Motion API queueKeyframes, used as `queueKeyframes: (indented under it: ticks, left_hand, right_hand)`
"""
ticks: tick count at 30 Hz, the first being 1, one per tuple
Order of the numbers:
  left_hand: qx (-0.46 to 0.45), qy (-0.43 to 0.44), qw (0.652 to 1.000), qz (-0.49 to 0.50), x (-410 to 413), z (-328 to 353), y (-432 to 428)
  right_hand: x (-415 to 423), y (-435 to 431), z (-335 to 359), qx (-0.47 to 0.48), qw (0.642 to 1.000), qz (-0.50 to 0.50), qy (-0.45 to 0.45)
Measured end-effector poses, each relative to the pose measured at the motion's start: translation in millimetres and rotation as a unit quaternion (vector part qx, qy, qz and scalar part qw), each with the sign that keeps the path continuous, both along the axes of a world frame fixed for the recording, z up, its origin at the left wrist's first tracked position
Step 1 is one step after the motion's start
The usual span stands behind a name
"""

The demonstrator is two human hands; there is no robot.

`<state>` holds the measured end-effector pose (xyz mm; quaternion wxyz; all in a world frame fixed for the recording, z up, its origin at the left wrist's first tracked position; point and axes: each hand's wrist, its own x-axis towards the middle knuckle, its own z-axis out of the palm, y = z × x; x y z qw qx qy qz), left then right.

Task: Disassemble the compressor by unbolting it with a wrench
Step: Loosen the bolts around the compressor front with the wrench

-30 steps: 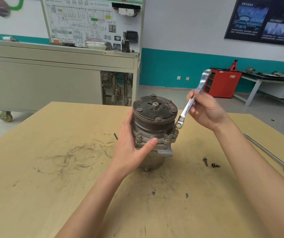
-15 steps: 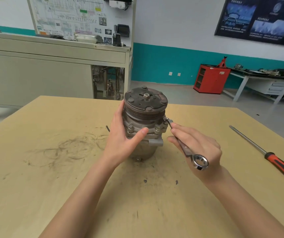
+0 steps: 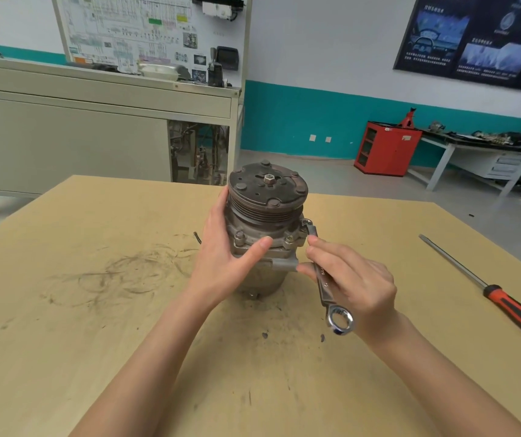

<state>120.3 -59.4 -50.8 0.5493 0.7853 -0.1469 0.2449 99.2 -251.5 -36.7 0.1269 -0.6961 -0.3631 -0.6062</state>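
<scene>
A grey metal compressor (image 3: 265, 216) stands upright on the wooden table (image 3: 95, 326), its rusty pulley face and centre nut on top. My left hand (image 3: 224, 263) wraps its left side, thumb across the front flange beside a bolt (image 3: 239, 238). My right hand (image 3: 350, 279) grips a silver wrench (image 3: 324, 279) by the shaft. The wrench's far end sits on a flange bolt at the compressor's right side; its ring end sticks out toward me below my palm.
A long screwdriver (image 3: 505, 298) with a red and black handle lies on the table at the right. Dark grease marks smear the wood at the left. Behind the table stand a grey cabinet (image 3: 95, 137), a red cabinet (image 3: 385, 149) and a white bench.
A second ago the wrench stood raised above the compressor's right side. It has swung down toward me with its far end on the flange bolt. Two loose bolts on the table are now hidden.
</scene>
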Motion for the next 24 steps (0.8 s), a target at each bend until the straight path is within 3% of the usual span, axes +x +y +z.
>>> queueKeyframes:
  ticks: [5,7,8,9,11,13,14,19,24]
  left_hand:
    - [-0.004,0.003,1.0,-0.001,0,-1,0]
    - [-0.006,0.004,1.0,-0.003,1,-1,1]
    - [-0.007,0.005,1.0,-0.004,1,-1,1]
    - [-0.007,0.006,1.0,-0.005,2,-1,1]
    - [-0.007,0.006,1.0,-0.006,2,-1,2]
    - [-0.005,0.005,1.0,-0.004,2,-1,1]
    - [-0.004,0.006,1.0,-0.004,2,-2,1]
    - [-0.003,0.01,1.0,-0.007,3,-1,1]
    - [0.006,0.01,1.0,-0.005,4,-3,2]
  right_hand:
    - [1,-2,1,-0.001,1.0,0.026,0.016]
    - [-3,-7,-7,0.066,0.991,0.074,0.093]
    - [-6,-9,-11,0.139,0.968,0.126,0.169]
    - [-8,-12,-13,0.231,0.92,0.191,0.253]
    - [-4,-21,-11,0.392,0.775,0.322,0.376]
    - [10,-35,0,0.45,0.657,0.399,0.455]
    - [20,-42,8,0.444,0.626,0.415,0.489]
    - [88,-58,48,0.326,0.546,0.422,0.646]
    - [146,-45,61,0.222,0.441,0.392,0.776]
